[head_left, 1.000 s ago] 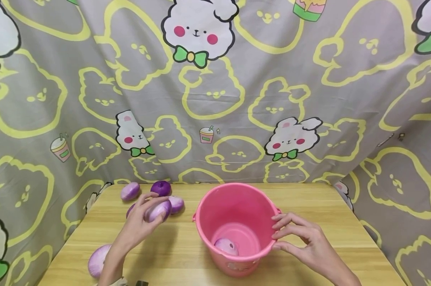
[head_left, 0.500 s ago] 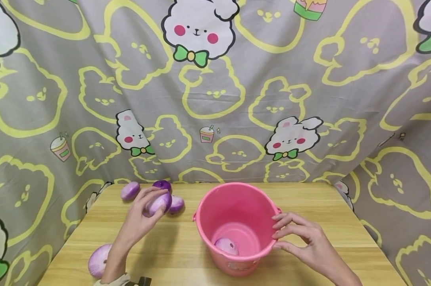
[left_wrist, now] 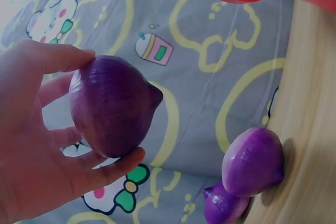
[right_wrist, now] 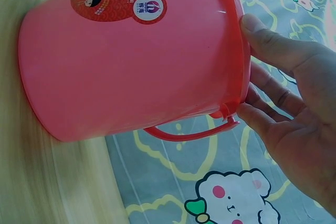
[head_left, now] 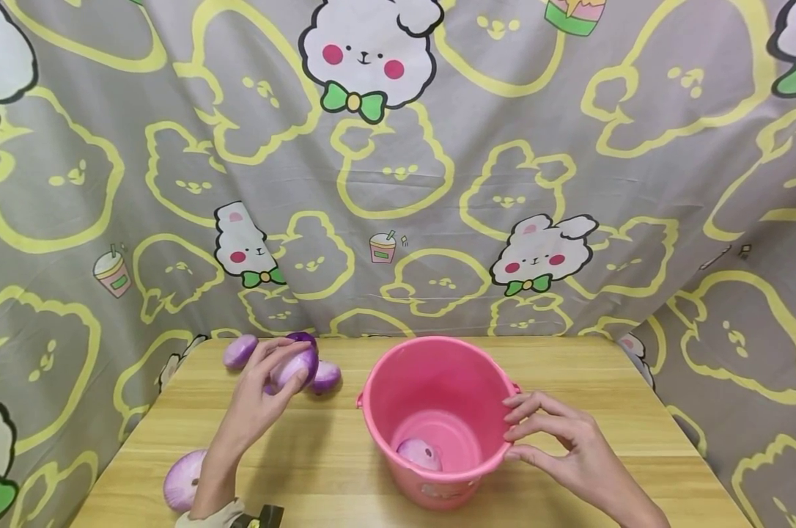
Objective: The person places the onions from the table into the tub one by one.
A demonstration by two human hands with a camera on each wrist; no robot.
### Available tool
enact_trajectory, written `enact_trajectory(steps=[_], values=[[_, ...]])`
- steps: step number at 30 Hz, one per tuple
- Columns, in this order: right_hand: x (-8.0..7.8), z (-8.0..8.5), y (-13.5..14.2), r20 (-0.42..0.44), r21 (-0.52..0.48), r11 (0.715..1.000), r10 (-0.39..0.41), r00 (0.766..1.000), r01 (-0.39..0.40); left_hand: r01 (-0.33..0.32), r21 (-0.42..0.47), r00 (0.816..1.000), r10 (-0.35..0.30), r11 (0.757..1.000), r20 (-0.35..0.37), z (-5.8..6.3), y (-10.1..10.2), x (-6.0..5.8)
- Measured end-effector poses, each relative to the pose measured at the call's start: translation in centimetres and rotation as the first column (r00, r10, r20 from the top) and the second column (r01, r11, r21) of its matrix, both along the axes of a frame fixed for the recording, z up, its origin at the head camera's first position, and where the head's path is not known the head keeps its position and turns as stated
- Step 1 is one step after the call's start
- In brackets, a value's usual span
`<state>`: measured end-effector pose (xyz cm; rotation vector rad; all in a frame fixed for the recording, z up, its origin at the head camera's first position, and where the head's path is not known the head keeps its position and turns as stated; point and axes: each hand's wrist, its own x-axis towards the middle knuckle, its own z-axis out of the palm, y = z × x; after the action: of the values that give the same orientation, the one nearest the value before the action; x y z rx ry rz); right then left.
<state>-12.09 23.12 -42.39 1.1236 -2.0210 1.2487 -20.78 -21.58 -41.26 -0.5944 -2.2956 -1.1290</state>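
My left hand [head_left: 256, 392] holds a purple onion [head_left: 295, 368] above the back left of the table, gripped between thumb and fingers. In the left wrist view the same onion [left_wrist: 115, 107] shows its dark purple side and pointed tip. My right hand [head_left: 569, 440] grips the right rim of a pink bucket [head_left: 440, 491] standing upright at the middle. The right wrist view shows the thumb and fingertips at the bucket's rim, beside its handle [right_wrist: 194, 136]. Inside the bucket, a pale purple onion [head_left: 418, 454] lies on the bottom.
Behind my left hand lie a light onion [head_left: 240, 352], a darker onion [head_left: 303, 337] and a two-toned onion [head_left: 327, 376]. Another onion [head_left: 183, 480] sits by my left forearm, which partly covers it. A patterned grey curtain [head_left: 431, 183] borders the wooden table [head_left: 563, 367].
My left hand has risen slightly with the onion, moving a little toward the back, and more of its sleeve shows. My right hand and the bucket have stayed in place.
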Motion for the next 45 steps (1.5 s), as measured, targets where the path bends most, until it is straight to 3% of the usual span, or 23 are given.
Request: enact_trajectory(steps=[10,25,45], values=[[0.0,0.0,0.0,-0.002,0.001,1.0,0.001,1.0,-0.001,0.024,0.067,0.999,-0.022,0.997,-0.034,0.6,0.2,0.4],[0.0,0.1,0.0,-0.004,0.005,1.0,-0.006,1.0,0.006,0.056,0.063,0.996,-0.051,0.996,-0.074,1.7,0.5,0.8],[-0.1,0.0,0.1,-0.009,0.0,1.0,0.011,1.0,-0.011,0.176,0.159,0.983,-0.166,0.971,-0.073,3.5,2.1,1.7]])
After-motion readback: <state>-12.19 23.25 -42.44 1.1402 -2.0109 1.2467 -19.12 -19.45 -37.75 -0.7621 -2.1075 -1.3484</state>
